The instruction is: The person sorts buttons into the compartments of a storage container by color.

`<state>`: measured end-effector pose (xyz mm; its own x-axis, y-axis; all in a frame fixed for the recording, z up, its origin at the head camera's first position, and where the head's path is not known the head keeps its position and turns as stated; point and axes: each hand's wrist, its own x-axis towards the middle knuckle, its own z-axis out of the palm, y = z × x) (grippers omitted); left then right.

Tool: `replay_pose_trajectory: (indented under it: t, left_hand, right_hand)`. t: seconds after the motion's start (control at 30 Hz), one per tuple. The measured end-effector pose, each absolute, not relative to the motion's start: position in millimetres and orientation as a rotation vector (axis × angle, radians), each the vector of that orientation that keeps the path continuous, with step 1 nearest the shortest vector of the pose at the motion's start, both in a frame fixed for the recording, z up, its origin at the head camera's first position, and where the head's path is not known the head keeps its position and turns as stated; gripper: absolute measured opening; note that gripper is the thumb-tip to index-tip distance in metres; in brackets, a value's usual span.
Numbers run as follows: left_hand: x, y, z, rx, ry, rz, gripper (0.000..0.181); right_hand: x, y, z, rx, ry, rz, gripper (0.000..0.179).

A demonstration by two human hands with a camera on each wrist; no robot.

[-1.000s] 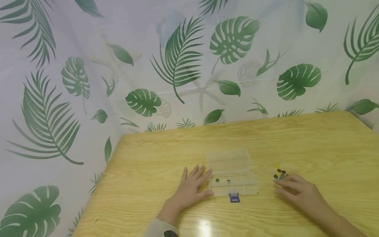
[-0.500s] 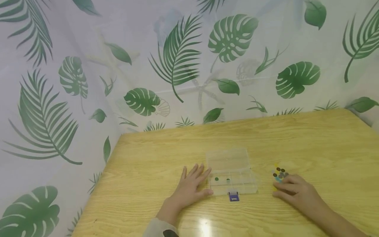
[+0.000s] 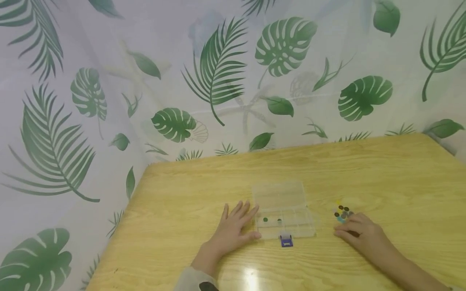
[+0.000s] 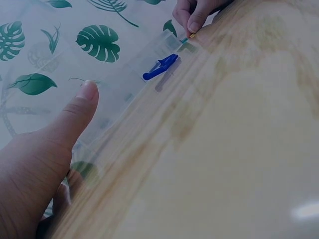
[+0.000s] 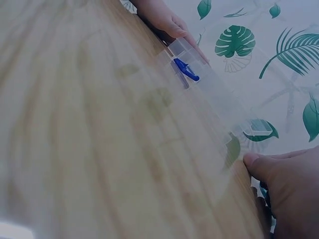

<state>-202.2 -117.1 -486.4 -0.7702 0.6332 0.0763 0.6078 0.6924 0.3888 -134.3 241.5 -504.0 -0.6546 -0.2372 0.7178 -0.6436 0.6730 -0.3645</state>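
A clear plastic compartment box (image 3: pixel 285 222) lies with its lid (image 3: pixel 279 195) folded back and a blue latch (image 3: pixel 286 241) at its front. Two small green discs (image 3: pixel 265 220) sit in its back-row compartments. My left hand (image 3: pixel 233 230) is spread flat, with thumb and fingertips at the box's left edge. To the right of the box, my right hand (image 3: pixel 365 234) pinches a small yellow disc (image 4: pixel 193 36) between thumb and forefinger; the head view hides it. Just beyond those fingers lies a loose pile of small discs (image 3: pixel 341 209), brown, yellow, grey and teal.
The box and pile stand on a wood-grain table (image 3: pixel 196 194). A white cloth printed with green leaves (image 3: pixel 214 76) hangs behind and to the left of it. Light glares on the table's front (image 3: pixel 251 279).
My right thumb and forefinger have drawn together at the near side of the pile, around a yellow disc. My left hand and the box stay where they were.
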Motion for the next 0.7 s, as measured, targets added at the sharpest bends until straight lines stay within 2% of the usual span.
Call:
replay_pose_trajectory:
  t: [0.27,0.43,0.5,0.7]
  left_hand:
    - [-201.7,-116.3,-488.3,1.045,2.829,0.621,0.075]
    - [-201.3,-116.5,-488.0,1.050,2.830,0.619,0.079]
    - [-201.1,-116.5,-487.4,1.047,2.827,0.619,0.079]
    - [-200.7,-116.5,-485.1,1.042,2.824,0.619,0.078]
  right_hand:
    - [-137.1,242.3,-507.5,0.755,-2.252,0.790,0.011]
    - [-142.8,242.9,-511.1,0.832,-2.145,0.770,0.039]
    - [-143.6,243.4,-512.1,0.844,-2.122,0.773,0.043]
    - [-141.5,243.7,-510.3,0.836,-2.161,0.800,0.033]
